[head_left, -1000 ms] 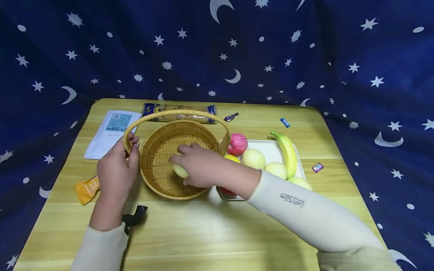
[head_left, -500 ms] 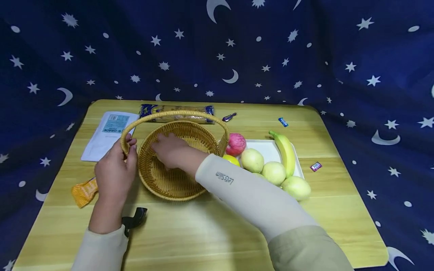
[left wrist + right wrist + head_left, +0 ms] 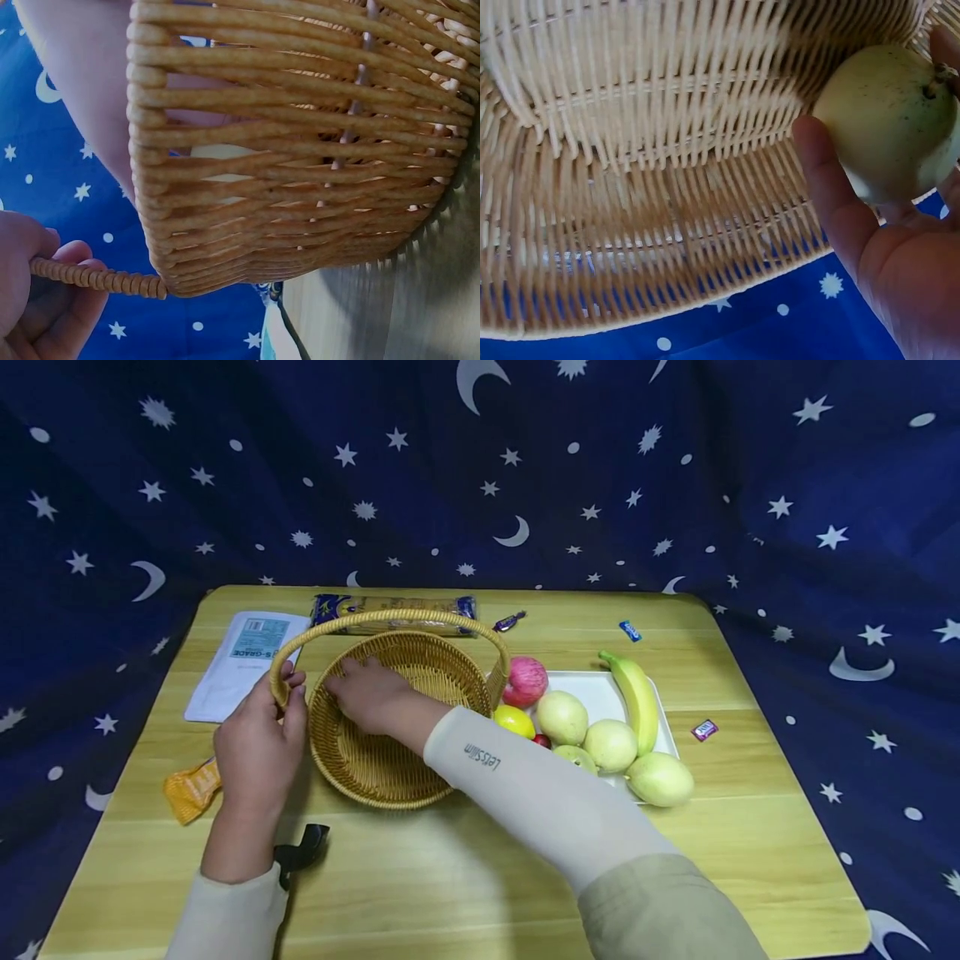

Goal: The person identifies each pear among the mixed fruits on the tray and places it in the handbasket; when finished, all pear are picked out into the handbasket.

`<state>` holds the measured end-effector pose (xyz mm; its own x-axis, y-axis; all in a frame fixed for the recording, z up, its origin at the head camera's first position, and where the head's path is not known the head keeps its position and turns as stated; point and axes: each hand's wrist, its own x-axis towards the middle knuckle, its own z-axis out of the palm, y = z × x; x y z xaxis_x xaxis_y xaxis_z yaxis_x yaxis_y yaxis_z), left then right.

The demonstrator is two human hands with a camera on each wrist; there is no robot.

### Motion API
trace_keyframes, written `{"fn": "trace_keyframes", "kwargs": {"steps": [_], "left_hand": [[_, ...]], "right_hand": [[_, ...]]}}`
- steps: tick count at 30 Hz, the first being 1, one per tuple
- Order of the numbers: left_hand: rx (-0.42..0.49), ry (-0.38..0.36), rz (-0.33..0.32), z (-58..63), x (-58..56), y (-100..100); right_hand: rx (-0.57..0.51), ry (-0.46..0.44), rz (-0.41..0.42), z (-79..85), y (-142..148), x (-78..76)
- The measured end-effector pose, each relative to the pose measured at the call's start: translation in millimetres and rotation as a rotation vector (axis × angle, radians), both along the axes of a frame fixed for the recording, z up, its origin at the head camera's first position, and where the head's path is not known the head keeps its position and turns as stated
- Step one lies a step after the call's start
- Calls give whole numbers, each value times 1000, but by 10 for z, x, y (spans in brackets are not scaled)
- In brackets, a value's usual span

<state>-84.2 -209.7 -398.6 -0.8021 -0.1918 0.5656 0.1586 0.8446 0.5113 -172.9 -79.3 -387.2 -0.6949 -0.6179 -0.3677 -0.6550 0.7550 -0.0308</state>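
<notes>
A wicker basket [image 3: 390, 768] stands left of the table's middle, its tall handle [image 3: 390, 613] arching over it. My left hand [image 3: 258, 752] grips the handle's left end, the fingers curled round it in the left wrist view. Inside the basket, near its left wall, is my right hand [image 3: 367, 695]. The right wrist view has it holding a pale yellow-green pear [image 3: 889, 124] between thumb and fingers. In the head view the hand hides that pear.
Right of the basket, a white tray [image 3: 581, 683] bears pears [image 3: 562, 717], a banana [image 3: 637, 702], a red apple [image 3: 525, 682] and a lemon [image 3: 514, 721]. Around lie a white packet [image 3: 225, 681], an orange packet [image 3: 192, 789], a long packet [image 3: 375, 627] and small wrapped sweets [image 3: 630, 631].
My right hand has moved with the pear from the basket's middle to its far left side, then shifted only slightly. The left hand keeps its grip on the handle.
</notes>
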Motion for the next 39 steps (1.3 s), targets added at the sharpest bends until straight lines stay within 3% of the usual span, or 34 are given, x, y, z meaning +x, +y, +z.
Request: {"fn": "trace_keyframes", "kwargs": {"steps": [6,9,13,17,22,26,29,34,39], "left_hand": [[-18,-21,-2,31,-5,26],[-22,-34,-1,50,-3,36],[-28,-37,-1,65,2,34],[-31,-42,-9,65,10,44],[-20,-31,-17,69,20,59],[-31,-18,-20,60,23,56],[-42,-13,-22,48,24,48],[-41,-8,-19,31,49,25],[-40,-9,-12,27,80,3]], "right_hand": [[-47,-2,-15,113,129,24],[-62,75,75,241,240,118],[-117,212,255,485,483,365],[-259,224,352,789,854,645],[-540,124,353,1162,1469,862],[-733,138,238,1308,2027,876],[-753,172,78,1245,2405,811],[-588,143,-197,847,2839,632],[-452,19,-376,396,3061,414]]}}
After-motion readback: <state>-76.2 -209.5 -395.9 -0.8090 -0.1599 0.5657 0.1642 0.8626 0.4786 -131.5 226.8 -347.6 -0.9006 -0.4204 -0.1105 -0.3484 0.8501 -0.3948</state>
